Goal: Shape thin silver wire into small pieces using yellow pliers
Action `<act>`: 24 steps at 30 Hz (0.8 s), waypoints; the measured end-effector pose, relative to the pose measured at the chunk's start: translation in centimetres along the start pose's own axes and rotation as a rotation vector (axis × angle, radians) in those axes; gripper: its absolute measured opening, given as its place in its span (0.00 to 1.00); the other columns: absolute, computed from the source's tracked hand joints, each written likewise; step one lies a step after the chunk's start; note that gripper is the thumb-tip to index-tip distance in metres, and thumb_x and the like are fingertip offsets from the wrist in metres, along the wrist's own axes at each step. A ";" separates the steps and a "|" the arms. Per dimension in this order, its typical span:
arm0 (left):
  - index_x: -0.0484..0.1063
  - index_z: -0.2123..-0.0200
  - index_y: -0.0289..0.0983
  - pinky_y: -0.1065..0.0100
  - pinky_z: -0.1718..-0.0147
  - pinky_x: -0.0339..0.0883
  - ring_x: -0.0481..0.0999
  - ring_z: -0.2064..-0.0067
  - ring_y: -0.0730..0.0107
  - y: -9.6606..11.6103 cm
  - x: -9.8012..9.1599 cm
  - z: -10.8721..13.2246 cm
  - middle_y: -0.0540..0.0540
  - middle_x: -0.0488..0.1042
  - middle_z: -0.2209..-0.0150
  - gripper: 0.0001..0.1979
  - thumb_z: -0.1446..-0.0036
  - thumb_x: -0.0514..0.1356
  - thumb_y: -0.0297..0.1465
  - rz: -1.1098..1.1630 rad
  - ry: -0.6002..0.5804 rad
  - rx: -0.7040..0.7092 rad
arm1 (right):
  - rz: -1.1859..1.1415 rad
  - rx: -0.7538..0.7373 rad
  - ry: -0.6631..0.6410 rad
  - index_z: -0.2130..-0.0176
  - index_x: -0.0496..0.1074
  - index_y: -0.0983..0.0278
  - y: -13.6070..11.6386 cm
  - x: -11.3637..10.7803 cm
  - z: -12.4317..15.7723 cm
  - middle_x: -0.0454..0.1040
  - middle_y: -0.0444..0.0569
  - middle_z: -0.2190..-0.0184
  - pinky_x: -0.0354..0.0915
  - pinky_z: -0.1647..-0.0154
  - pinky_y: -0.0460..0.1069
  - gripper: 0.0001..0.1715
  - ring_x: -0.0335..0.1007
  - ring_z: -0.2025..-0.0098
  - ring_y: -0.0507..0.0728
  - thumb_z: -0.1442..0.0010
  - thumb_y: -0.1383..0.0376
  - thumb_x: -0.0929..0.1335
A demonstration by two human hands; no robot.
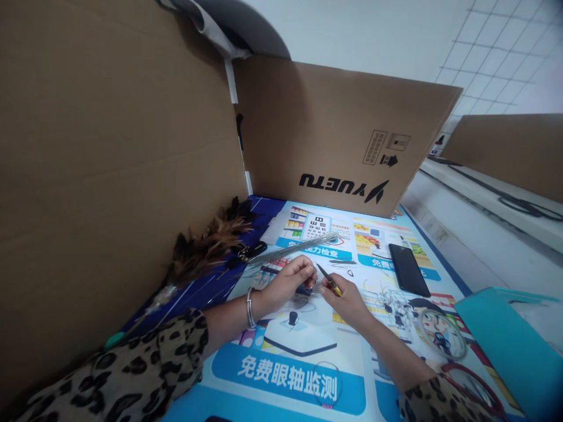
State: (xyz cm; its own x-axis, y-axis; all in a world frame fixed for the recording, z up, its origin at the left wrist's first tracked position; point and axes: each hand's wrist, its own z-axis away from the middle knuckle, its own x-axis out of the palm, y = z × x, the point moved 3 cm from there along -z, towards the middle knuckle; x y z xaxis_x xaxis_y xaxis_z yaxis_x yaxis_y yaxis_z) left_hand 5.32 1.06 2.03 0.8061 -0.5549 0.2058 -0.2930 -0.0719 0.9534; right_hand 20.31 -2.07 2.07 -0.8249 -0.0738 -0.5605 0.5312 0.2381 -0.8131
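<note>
My left hand (294, 282) is closed in a pinch above the printed table cover (288, 387); what its fingertips hold is too small to make out. Close by on its right, my right hand (347, 303) grips a small pointed tool, apparently pliers (336, 288), with a dark tapered tip and a yellow-and-black handle. The tip points up and left toward my left fingertips, and I cannot tell whether it touches anything there. Just beyond my hands lies a bundle of thin silvery wires (299, 245). Short dark pieces (343, 262) are beside the bundle.
Cardboard walls (281, 129) stand at the left and back. Brown feathers (206, 243) and a black key fob (255, 251) lie at left. At right are a black phone (408, 269), a tangle of thin wire (396, 308), a red-rimmed round item (472, 387) and a turquoise case (505, 340).
</note>
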 end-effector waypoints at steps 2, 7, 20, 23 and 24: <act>0.59 0.70 0.35 0.71 0.70 0.58 0.64 0.72 0.75 0.0 -0.1 -0.1 0.50 0.63 0.75 0.10 0.42 0.50 0.36 -0.009 -0.001 -0.003 | 0.005 -0.001 -0.002 0.70 0.65 0.63 0.1 0.0 0.0 0.66 0.41 0.74 0.58 0.70 0.43 0.07 0.61 0.71 0.49 0.47 0.61 0.63; 0.60 0.70 0.35 0.72 0.71 0.57 0.63 0.72 0.76 0.0 -0.6 -0.2 0.50 0.63 0.73 0.11 0.43 0.52 0.37 -0.068 0.059 -0.006 | -0.005 0.013 0.026 0.68 0.65 0.63 0.4 -0.1 0.0 0.66 0.41 0.74 0.58 0.69 0.44 0.09 0.61 0.71 0.50 0.46 0.60 0.62; 0.62 0.71 0.34 0.71 0.70 0.57 0.63 0.70 0.74 0.0 -0.8 -0.3 0.49 0.65 0.73 0.12 0.44 0.53 0.38 -0.085 0.023 0.005 | -0.067 0.069 0.029 0.67 0.64 0.62 1.0 0.1 0.0 0.63 0.40 0.78 0.56 0.73 0.43 0.11 0.57 0.75 0.48 0.44 0.57 0.62; 0.62 0.71 0.34 0.71 0.70 0.57 0.64 0.70 0.74 -0.1 -0.8 -0.3 0.49 0.65 0.73 0.12 0.44 0.53 0.38 -0.098 0.011 0.007 | -0.086 0.080 0.029 0.67 0.64 0.62 1.1 0.1 0.0 0.62 0.39 0.78 0.56 0.74 0.43 0.11 0.57 0.76 0.48 0.44 0.57 0.62; 0.62 0.71 0.34 0.71 0.70 0.57 0.64 0.70 0.74 -0.1 -0.8 -0.3 0.48 0.65 0.73 0.12 0.44 0.52 0.38 -0.098 0.004 0.007 | -0.091 0.083 0.032 0.67 0.64 0.62 1.1 0.1 0.0 0.62 0.40 0.78 0.56 0.74 0.43 0.11 0.57 0.76 0.48 0.44 0.57 0.62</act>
State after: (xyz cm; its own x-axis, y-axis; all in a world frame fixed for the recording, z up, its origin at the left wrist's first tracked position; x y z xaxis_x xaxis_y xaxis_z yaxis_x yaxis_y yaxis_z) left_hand 4.87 1.73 1.83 0.8333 -0.5413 0.1122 -0.2160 -0.1321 0.9674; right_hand 20.83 -1.79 1.11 -0.8752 -0.0605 -0.4799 0.4673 0.1505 -0.8712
